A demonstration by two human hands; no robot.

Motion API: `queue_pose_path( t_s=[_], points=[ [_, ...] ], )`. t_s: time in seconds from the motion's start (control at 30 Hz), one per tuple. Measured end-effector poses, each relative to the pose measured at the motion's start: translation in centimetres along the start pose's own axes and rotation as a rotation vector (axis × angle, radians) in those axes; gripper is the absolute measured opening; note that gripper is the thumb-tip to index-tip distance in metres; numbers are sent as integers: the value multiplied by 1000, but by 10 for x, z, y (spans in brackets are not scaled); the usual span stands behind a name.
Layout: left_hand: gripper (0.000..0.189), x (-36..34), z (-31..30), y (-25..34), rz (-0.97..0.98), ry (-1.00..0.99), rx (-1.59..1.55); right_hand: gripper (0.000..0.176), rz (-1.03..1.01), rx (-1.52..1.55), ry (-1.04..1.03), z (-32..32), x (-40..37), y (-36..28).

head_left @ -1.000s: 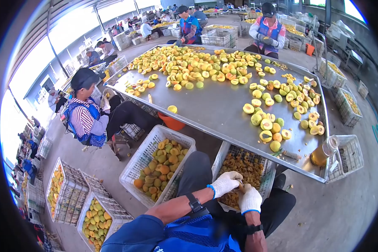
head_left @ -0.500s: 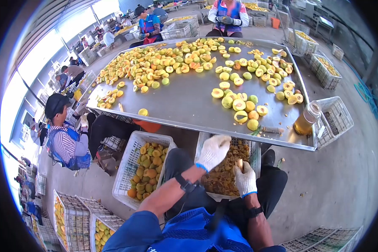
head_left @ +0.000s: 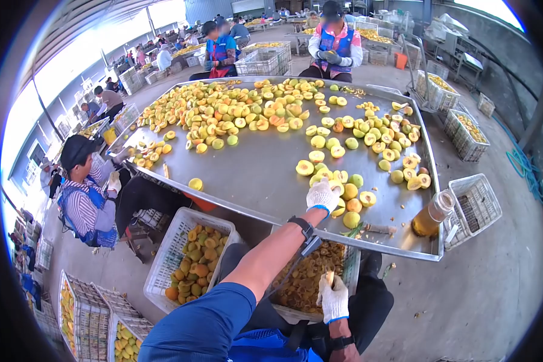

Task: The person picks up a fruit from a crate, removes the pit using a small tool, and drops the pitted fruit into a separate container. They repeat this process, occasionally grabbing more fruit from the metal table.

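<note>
My left hand (head_left: 324, 196), in a white glove, reaches over the metal table (head_left: 235, 175) and touches the near pile of halved yellow-green fruit (head_left: 351, 191). Its fingertips are hidden among the fruit. Lower down, my right hand (head_left: 333, 297), also gloved, is closed on a small tool with a pale handle (head_left: 330, 277). It is above the right edge of a white crate of brown fruit scraps (head_left: 308, 277) between my knees.
A crate of whole-looking fruit (head_left: 193, 259) stands left of my legs. A jar of amber liquid (head_left: 433, 214) stands on the table's right corner, beside an outside crate (head_left: 475, 205). Co-workers sit at the left (head_left: 90, 193) and across the table (head_left: 333, 48).
My left hand has moved from above the scrap crate up and forward to the fruit on the table. The view has tilted upward, and my right hand still grips the tool.
</note>
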State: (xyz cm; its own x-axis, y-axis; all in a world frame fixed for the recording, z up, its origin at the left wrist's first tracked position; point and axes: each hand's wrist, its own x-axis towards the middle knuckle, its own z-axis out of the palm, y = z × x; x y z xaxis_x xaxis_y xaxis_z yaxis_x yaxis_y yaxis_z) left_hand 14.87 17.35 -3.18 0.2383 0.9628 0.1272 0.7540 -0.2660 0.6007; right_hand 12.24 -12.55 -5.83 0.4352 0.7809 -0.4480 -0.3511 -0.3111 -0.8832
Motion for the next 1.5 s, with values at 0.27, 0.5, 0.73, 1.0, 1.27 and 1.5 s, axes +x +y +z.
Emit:
queue_pose_path(
  t_s=[0.27,0.5,0.73,1.0,1.27,1.5],
  points=[
    [50,35,11,10,-21,-71,168,21,-7,-72,17,8,9,5],
    [47,43,23,-21,86,-217,40,23,26,-118,-20,16,4,-11],
    [52,14,-6,-8,98,-428,9,21,38,26,-39,13,6,2],
    [35,-33,-52,-21,-394,-309,-1216,21,-78,195,-48,8,-3,-2],
    [45,-132,-122,-35,-432,-566,-1998,24,-261,-217,-80,3,-39,-62],
    [49,-195,-139,-30,-399,-516,-2039,27,-243,-300,-111,23,-76,-108]
  ],
)
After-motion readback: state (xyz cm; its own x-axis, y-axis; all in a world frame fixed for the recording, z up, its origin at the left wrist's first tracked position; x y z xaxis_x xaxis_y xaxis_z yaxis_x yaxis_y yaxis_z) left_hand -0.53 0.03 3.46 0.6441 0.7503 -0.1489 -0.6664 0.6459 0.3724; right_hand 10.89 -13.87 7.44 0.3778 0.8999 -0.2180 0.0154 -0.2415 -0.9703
